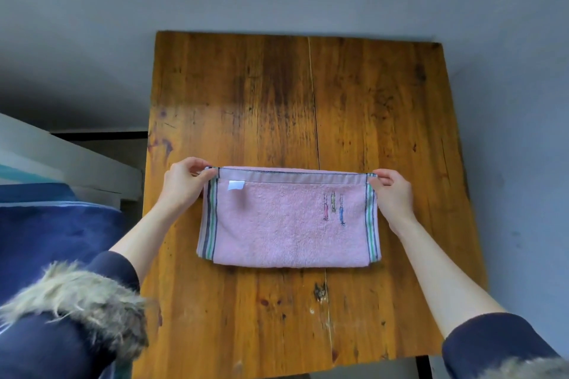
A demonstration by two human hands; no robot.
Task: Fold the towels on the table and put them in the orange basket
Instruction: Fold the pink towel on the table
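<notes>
Now pinching far corners of pink towel [289, 218]: left hand [181, 184] at nine o'clock, right hand [392, 191] at three. Could skew layers if tugged unevenly.

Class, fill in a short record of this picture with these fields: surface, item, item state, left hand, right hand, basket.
surface: wooden table
item: pink towel with striped ends, a white label and small embroidery
item state: lying flat, folded, fold at the near edge
left hand: left hand pinches the towel's far left corner
right hand: right hand pinches the far right corner
basket: not in view
</notes>
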